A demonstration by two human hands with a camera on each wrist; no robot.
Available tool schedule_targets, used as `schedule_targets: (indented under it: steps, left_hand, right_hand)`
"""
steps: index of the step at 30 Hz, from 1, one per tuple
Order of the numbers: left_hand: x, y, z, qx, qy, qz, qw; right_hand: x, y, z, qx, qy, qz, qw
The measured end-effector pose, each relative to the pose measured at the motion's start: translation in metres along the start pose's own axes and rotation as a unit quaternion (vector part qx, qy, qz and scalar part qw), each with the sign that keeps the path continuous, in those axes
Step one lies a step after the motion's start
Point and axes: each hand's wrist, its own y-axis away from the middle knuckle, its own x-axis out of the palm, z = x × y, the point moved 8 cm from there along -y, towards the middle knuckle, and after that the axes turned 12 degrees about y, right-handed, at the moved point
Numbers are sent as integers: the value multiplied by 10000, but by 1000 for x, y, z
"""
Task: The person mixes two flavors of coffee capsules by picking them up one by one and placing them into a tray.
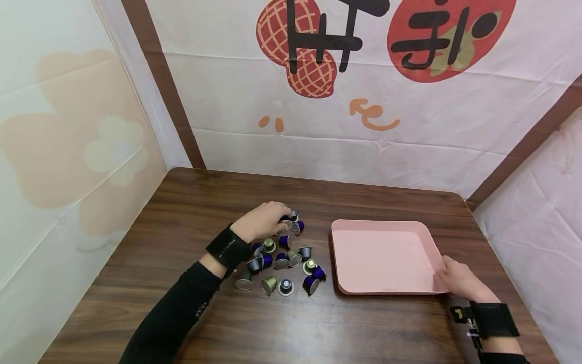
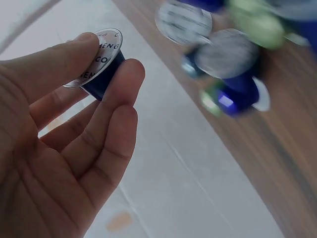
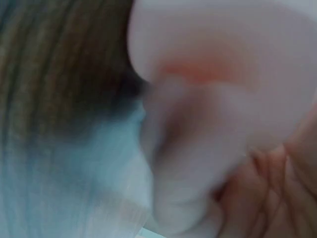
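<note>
Dark blue and tapered, the capsule (image 2: 113, 72) is held by the left hand (image 1: 263, 221), at the far end of a loose group of capsules. The grip is a pinch, closed to the width of the piece: the thumb (image 2: 74, 57) presses on the lid, the forefinger (image 2: 130, 74) bears on the body, and the other fingers are bent. In the left wrist view the lid faces upper left and the narrow end points lower right, partly hidden by the fingers; the long axis follows that slant. The lid is flat, round and silvery, with dark lettering and a thin rim; the body is smooth.

The right hand (image 1: 464, 280) grips the near right corner of a pink tray (image 1: 386, 258), fingers curled at the rim. The right wrist view is too blurred to establish exact finger contact. The tray is shallow, rectangular and smooth, with rounded corners.

Between tray and left forearm lie the loose capsules (image 1: 294, 259) in green, purple-blue and grey, several tipped on their sides. The table (image 1: 291, 328) shows brown wood grain. Beyond it hangs a creased white cloth (image 1: 227, 101) with red and black print. Both wrists carry black bands (image 1: 493, 319).
</note>
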Motion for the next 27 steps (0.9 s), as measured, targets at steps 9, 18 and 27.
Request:
schedule_targets:
  steps: [9, 18, 27]
  left_hand:
    - [11, -42, -50, 363, -338, 313, 9983]
    - [41, -78, -82, 621, -355, 547, 9959]
    - [83, -98, -107, 757, -1202, 838, 9863]
  right_hand:
    - [4, 5, 4, -2, -381, -253, 9990]
    - [2, 3, 9, 1, -450, -228, 9987]
    - [12, 2, 9, 157, -648, 146, 9977]
